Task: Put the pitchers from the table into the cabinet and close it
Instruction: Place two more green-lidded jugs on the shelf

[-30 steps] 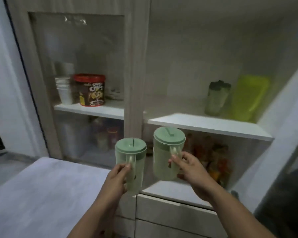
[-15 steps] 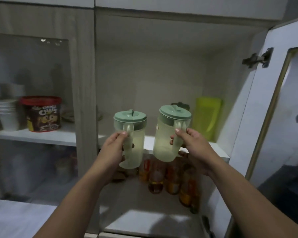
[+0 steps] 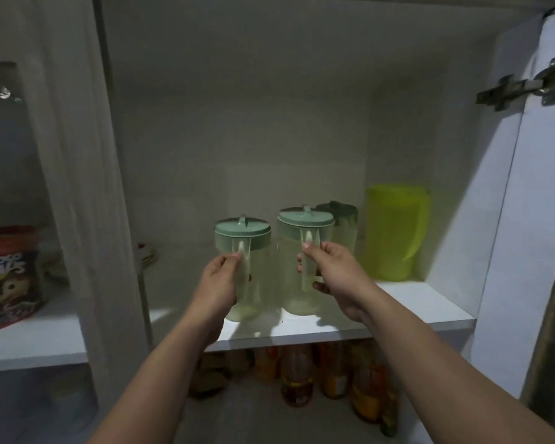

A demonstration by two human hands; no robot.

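Pale green lids cap two translucent plastic pitchers, both upright over the white cabinet shelf in the open right compartment. The left translucent pitcher with a green lid has its handle facing the camera; the left hand wraps that handle, thumb on the near side, fingers curled behind. The right translucent pitcher with a green lid stands just beside it, slightly farther in; the right hand is closed round its handle, thumb tip pressed on the handle's top.

Bases of both pitchers sit at shelf level near the front edge. Whether they rest on the board or hang just above it cannot be told; the shadows there are murky.

Directly behind the right pitcher: a dark-lidded clear container, partly hidden. Right of that, against the side wall, a tall lime-green plastic jug.

White cabinet door swung open at right, metal hinge showing. Lower shelf holds amber bottles, blurred. Left compartment, behind a glass panel: a red-rimmed printed tub.

Both forearms reach in from below, well apart at the elbows, converging toward the pitchers.
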